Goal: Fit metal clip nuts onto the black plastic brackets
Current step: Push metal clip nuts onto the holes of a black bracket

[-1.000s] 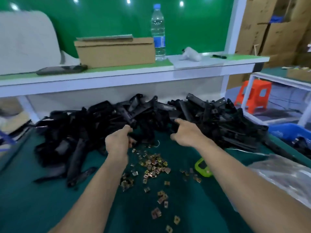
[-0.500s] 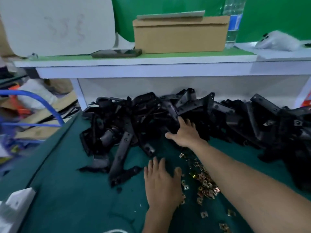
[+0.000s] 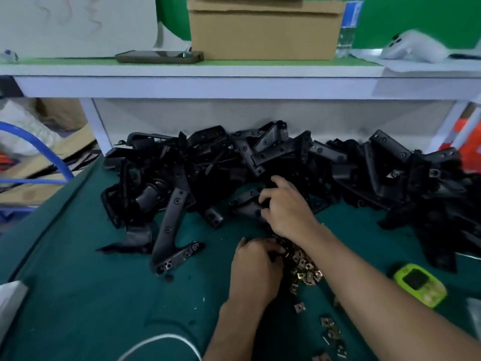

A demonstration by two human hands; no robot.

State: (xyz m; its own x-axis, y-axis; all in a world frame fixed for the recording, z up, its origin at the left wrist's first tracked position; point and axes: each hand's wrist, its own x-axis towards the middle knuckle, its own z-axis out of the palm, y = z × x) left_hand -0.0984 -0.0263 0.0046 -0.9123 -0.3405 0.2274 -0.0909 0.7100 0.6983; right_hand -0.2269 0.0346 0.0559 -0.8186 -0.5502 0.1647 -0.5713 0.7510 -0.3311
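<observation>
Left hand (image 3: 255,272): fingertips unseen amid clip nuts (image 3: 304,267)

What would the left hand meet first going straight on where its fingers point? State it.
Most likely the heap of clip nuts, which lies right at the fingertips of the left hand; the right forearm crosses just beyond it, though depth is unclear.

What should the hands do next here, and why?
Probably draw the bracket out of the heap toward the clip nuts. The right hand grips it at the heap's near edge, and the left hand curls its fingers into the nuts, though whether it has pinched one is hidden. Bringing the two together should let a nut slide on.
</observation>
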